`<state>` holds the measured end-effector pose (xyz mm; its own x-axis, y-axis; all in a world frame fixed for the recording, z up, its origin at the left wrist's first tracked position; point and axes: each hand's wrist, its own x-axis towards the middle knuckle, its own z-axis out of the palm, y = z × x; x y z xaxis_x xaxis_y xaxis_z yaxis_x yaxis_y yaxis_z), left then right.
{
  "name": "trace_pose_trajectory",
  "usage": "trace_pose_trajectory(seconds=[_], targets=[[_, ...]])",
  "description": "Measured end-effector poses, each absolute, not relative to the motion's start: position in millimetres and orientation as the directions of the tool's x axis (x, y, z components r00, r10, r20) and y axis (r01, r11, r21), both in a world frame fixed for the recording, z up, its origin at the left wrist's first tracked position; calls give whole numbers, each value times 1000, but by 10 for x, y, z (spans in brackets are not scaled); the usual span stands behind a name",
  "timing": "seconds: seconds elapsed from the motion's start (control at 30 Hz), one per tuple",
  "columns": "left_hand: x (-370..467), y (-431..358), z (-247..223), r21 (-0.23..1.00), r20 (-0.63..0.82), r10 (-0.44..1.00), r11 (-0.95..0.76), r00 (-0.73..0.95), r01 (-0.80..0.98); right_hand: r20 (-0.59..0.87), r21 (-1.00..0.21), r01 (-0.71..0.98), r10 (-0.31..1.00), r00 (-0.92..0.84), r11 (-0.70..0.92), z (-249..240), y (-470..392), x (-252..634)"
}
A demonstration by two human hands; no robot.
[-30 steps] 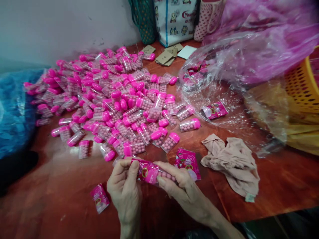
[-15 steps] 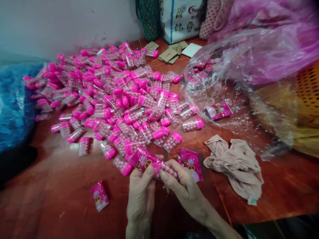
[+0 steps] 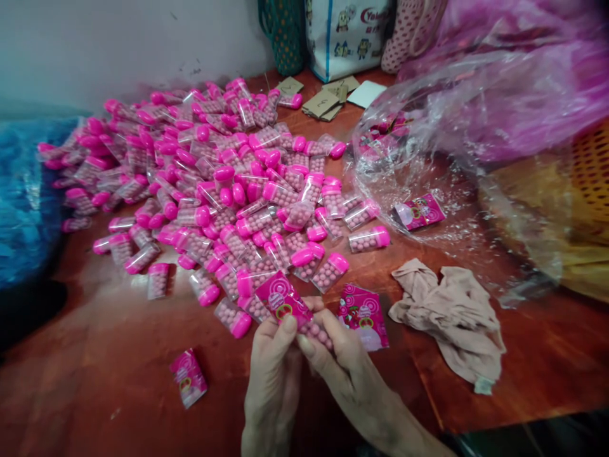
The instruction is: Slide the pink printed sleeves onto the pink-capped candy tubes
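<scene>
My left hand (image 3: 273, 362) pinches a printed magenta sleeve (image 3: 284, 299) between thumb and fingers. My right hand (image 3: 340, 355) grips a clear candy bottle (image 3: 317, 332) filled with pink balls; its capped end is inside the sleeve and its ball-filled end sticks out. Both hands meet in front of a large pile of similar bottles with bright pink caps (image 3: 223, 173). Flat magenta sleeves (image 3: 364, 316) lie just right of my right hand, and another small sleeve (image 3: 189, 377) rests on the table to the left of my left hand.
A beige cloth (image 3: 451, 317) lies on the red-brown table (image 3: 118, 393) at the right. Behind it are clear plastic (image 3: 428, 165) with one sleeve (image 3: 419, 212) and an orange basket (image 3: 590, 165). Cardboard pieces (image 3: 321, 103) and bags (image 3: 349, 38) stand at the back; blue plastic (image 3: 28, 190) is at left.
The sleeve has moved over the bottle's pink cap, which showed between my hands before. My right fingers have shifted slightly left along the bottle.
</scene>
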<state>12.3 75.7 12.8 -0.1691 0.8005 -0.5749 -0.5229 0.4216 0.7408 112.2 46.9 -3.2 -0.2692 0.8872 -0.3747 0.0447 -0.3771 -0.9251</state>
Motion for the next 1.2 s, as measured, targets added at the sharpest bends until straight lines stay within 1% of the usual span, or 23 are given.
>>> trace_pose_trajectory(seconds=[0.1, 0.17, 0.27, 0.4, 0.57, 0.7, 0.83, 1.0, 1.1, 1.2], targets=[[110, 773, 118, 748, -583, 781, 409, -224, -523, -490, -867, 72, 816, -307, -494, -97, 402, 1117], [106, 762, 111, 729, -617, 755, 441, -222, -524, -536, -837, 81, 782, -317, -541, -121, 349, 1109], [139, 713, 96, 686, -665, 718, 479, -206, -548, -535, -841, 67, 808, -246, -536, -134, 275, 1078], [202, 641, 76, 663, -680, 712, 497, -173, -560, -560, -826, 56, 804, -198, -561, -162, 231, 1033], [160, 660, 73, 656, -662, 733, 463, -159, -595, -517, -847, -19, 832, -199, -531, -154, 337, 1062], [113, 689, 65, 671, -618, 771, 416, -153, -613, -555, -809, -88, 804, -216, -582, -114, 408, 1103], [148, 649, 50, 680, -613, 775, 419, -152, -602, -591, -779, -102, 779, -208, -618, -91, 409, 1118], [190, 603, 42, 692, -638, 745, 444, -195, -568, -588, -786, -107, 791, -170, -608, -123, 421, 1093], [151, 623, 6, 648, -678, 718, 482, -159, -590, -552, -816, -95, 817, -163, -570, -157, 445, 1072], [94, 681, -36, 659, -650, 750, 474, -123, -584, -473, -859, -90, 849, -234, -504, -165, 477, 1062]])
